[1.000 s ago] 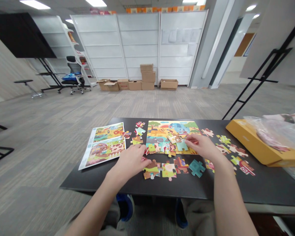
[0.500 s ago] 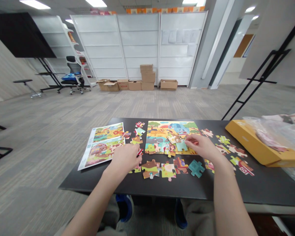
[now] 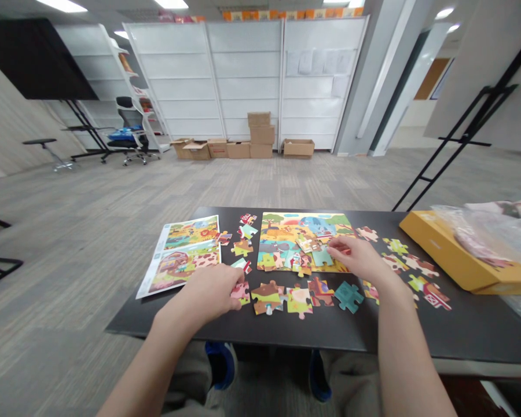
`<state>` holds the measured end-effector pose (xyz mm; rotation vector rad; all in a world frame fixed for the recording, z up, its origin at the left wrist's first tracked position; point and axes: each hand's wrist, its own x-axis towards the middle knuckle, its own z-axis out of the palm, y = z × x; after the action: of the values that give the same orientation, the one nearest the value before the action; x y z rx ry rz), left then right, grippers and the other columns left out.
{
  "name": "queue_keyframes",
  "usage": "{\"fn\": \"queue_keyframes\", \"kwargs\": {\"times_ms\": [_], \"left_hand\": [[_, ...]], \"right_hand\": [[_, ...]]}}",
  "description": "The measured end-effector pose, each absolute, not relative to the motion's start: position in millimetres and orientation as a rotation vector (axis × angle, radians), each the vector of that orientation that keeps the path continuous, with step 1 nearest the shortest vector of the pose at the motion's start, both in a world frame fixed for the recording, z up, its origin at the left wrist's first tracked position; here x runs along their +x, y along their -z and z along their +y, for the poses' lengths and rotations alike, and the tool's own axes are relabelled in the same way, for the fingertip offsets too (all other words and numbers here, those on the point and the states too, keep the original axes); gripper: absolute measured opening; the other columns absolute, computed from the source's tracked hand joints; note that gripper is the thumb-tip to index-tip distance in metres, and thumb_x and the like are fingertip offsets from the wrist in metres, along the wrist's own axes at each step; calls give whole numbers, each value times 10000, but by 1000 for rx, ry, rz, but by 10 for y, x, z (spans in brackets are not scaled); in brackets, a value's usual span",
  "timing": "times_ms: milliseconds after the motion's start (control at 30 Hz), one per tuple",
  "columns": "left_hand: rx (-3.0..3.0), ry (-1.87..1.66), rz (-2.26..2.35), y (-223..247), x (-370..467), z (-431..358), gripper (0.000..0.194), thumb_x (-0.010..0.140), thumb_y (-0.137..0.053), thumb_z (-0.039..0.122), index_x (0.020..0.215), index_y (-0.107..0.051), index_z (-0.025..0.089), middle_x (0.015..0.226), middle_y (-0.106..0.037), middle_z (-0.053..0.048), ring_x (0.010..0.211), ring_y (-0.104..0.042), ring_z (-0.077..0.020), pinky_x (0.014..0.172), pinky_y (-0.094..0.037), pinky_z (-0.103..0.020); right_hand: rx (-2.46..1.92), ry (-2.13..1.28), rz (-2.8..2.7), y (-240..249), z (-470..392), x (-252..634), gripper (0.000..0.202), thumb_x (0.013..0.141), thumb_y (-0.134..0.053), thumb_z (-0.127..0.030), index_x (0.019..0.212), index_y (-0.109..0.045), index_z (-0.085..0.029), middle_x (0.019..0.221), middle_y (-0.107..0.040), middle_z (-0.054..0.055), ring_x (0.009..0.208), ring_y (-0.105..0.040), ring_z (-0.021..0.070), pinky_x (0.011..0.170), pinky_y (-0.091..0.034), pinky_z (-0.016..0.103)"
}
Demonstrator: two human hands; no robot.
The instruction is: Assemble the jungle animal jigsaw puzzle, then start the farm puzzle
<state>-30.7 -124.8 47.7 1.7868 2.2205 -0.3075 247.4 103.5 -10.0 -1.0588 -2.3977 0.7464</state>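
Note:
My left hand is over the lower right corner of the printed picture sheet, fingertips at a pink puzzle piece on the black table. Its fingers are bent, and whether they grip the piece is hidden. My right hand rests over the right part of the assembled animal puzzle. Its thumb and fingers are pinched together beside a pale teal piece; what they hold, if anything, is too small to tell. Loose pieces lie on the puzzle's lower half.
Several loose pieces lie in front of the puzzle, including a dark teal one, with more on both sides. A yellow box with clear plastic stands on the right of the black table.
My left hand has moved down and slightly left, uncovering a pale piece with a red edge. My right hand has barely moved.

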Motion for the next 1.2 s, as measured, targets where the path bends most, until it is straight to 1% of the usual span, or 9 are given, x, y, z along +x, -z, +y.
{"fn": "queue_keyframes", "kwargs": {"times_ms": [200, 333, 433, 533, 633, 867, 1033, 1133, 1200], "left_hand": [[1771, 350, 2236, -495, -248, -1224, 256, 793, -696, 349, 999, -693, 195, 1032, -746, -129, 960, -705, -334, 732, -500, -366], [1972, 108, 2236, -485, -172, -1053, 189, 909, -577, 275, 1054, -663, 189, 1113, -727, -117, 1056, -684, -301, 832, -505, -365], [2097, -23, 2140, -380, -110, -823, 198, 932, -577, 285, 1083, -650, 180, 1165, -707, -116, 1100, -664, -288, 877, -510, -361], [2122, -56, 2095, -270, -62, -620, 243, 911, -598, 254, 1143, -638, 193, 1187, -708, -113, 1131, -657, -288, 899, -512, -361], [2078, -36, 2152, -234, -25, -506, 291, 871, -628, 252, 1158, -633, 206, 1157, -723, -114, 1103, -673, -307, 859, -528, -375], [1974, -8, 2232, -419, -117, -525, 407, 803, -651, 317, 1198, -625, 221, 1209, -718, -96, 1122, -667, -303, 876, -516, -356], [1782, 98, 2345, -633, -329, -716, 474, 794, -638, 385, 1239, -630, 221, 1206, -716, -109, 1122, -663, -310, 901, -498, -353], [1665, 154, 2380, -718, -444, -858, 588, 778, -636, 427, 1314, -587, 189, 1194, -714, -131, 1072, -678, -320, 848, -504, -353], [1605, 193, 2396, -738, -526, -960, 614, 752, -639, 450, 1300, -590, 177, 1179, -717, -135, 1049, -683, -328, 809, -505, -353]], "right_hand": [[-1046, -708, -2400, 92, 1031, 2477, 253, 903, -566, -432, 915, -698, -216, 981, -765, 72, 878, -708, 237, 815, -556, 374], [-1047, -676, -2406, 95, 1030, 2475, 251, 905, -573, -423, 934, -710, -214, 988, -768, 74, 877, -712, 241, 815, -553, 378], [-1022, -633, -2403, 104, 1033, 2473, 250, 910, -566, -416, 924, -712, -213, 993, -765, 73, 891, -707, 244, 832, -546, 386], [-981, -582, -2409, 89, 1020, 2457, 225, 911, -562, -389, 906, -710, -220, 990, -763, 68, 918, -702, 248, 851, -535, 388], [-968, -548, -2420, 48, 984, 2411, 189, 903, -570, -348, 900, -714, -225, 1004, -764, 70, 943, -701, 255, 853, -530, 386], [-1021, -466, -2502, 48, 939, 2354, 148, 896, -619, -339, 938, -700, -223, 1052, -737, 84, 973, -684, 261, 847, -505, 373], [-1134, -417, -2559, 108, 937, 2368, 273, 867, -677, -442, 1009, -691, -209, 1074, -697, 109, 990, -658, 278, 835, -501, 375], [-1125, -398, -2580, 135, 927, 2341, 325, 838, -717, -461, 1049, -691, -215, 1140, -677, 125, 1072, -632, 297, 901, -488, 395], [-1110, -399, -2590, 154, 930, 2330, 336, 809, -752, -443, 1052, -691, -220, 1179, -667, 128, 1109, -620, 302, 930, -481, 400]]}}
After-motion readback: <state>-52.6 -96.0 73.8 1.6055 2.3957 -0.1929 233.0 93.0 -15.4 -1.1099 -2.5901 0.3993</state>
